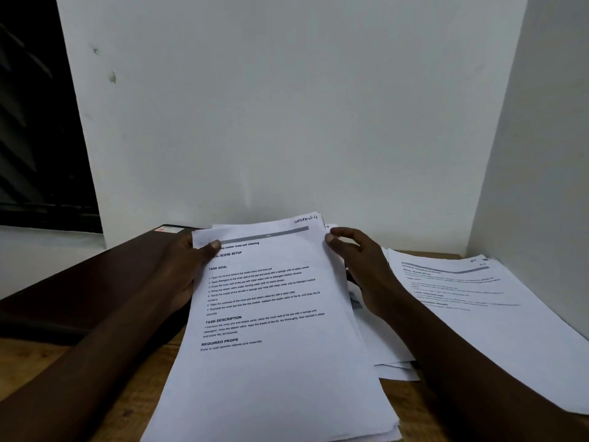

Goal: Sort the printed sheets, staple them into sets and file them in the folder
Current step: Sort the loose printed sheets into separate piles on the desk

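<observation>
Sorting looks like the stage we're at: left hand (181, 269) grips the stack (271, 314) at its top left, thumb on top, tilted up over the desk (134, 393). Right hand (360, 269) has its thumb on the top right edge, fingers loosely bent, can't tell if it's pinching. One pile (478, 307) lies at the right and the folder (95, 282) at the left, so stapling and filing seem yet to do.

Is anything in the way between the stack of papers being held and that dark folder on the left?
Nothing visible, only the person's own left hand, which grips the stack of sheets at its left edge, next to the dark folder. The right hand holds the opposite edge.
</observation>
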A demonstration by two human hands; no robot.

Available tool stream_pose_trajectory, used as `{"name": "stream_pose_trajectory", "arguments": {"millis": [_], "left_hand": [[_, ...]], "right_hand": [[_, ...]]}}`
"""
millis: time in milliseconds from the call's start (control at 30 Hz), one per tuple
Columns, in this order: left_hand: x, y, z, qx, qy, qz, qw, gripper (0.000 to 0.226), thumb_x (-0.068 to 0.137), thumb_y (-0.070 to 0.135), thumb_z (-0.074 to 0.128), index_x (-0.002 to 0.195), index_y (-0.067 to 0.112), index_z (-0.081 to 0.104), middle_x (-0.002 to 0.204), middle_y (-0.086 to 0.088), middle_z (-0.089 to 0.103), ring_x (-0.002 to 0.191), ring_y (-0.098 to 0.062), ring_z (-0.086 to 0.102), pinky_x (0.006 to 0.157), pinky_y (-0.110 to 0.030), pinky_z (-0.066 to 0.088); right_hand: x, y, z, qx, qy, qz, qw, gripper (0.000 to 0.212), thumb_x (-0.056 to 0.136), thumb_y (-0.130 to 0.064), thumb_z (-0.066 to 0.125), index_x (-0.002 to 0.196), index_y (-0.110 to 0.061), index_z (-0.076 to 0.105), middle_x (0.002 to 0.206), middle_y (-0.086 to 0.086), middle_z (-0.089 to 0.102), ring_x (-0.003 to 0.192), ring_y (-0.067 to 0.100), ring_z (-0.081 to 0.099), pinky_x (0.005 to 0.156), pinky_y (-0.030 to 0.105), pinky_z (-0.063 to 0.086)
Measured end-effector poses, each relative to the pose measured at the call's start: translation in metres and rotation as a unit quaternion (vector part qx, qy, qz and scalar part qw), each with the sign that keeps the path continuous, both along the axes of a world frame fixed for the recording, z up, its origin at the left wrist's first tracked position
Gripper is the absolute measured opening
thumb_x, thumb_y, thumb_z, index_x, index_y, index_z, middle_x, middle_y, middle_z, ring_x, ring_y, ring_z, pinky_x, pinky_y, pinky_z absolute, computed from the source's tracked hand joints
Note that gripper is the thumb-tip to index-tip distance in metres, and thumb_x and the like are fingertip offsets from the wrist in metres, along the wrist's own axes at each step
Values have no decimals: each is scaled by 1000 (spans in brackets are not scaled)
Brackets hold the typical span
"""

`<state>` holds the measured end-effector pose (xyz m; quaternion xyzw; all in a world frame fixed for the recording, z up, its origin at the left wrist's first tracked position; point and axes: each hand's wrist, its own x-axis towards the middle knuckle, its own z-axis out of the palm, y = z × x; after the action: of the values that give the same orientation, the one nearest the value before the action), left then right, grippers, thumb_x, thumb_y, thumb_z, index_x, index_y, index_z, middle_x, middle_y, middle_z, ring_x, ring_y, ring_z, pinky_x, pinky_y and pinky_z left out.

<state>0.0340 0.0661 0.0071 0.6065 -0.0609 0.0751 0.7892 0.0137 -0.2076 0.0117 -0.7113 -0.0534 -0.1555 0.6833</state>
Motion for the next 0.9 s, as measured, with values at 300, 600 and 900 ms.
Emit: {"name": "stream_pose_trajectory", "arguments": {"millis": [300, 600, 900], "left_hand": [[4, 1, -1, -7, -1, -2, 1000, 33, 96, 4, 57, 128, -2, 57, 119, -26, 66, 87, -31, 71, 65, -34, 61], [-12, -7, 5, -21, 46, -135, 990, 42, 89, 11, 61, 129, -3, 58, 125, -26, 65, 116, -46, 61, 92, -56, 53], [-7, 3, 12, -76, 26, -77, 994, 25, 96, -1, 53, 120, -2, 61, 118, -25, 67, 85, -30, 74, 67, -41, 63]], "right_hand": [[-3, -1, -1, -49, 33, 38, 998, 14, 92, -18, 64, 85, -14, 76, 87, 6, 76, 80, 22, 70, 76, 34, 54], [-12, -5, 17, 138, 32, -33, 989, 6, 84, -10, 72, 84, -5, 74, 97, 23, 73, 91, 39, 69, 90, 60, 51], [-30, 3, 40, 93, 72, 141, 983, 40, 95, -50, 50, 116, -22, 68, 114, -2, 72, 101, 15, 70, 93, 38, 51]]}}
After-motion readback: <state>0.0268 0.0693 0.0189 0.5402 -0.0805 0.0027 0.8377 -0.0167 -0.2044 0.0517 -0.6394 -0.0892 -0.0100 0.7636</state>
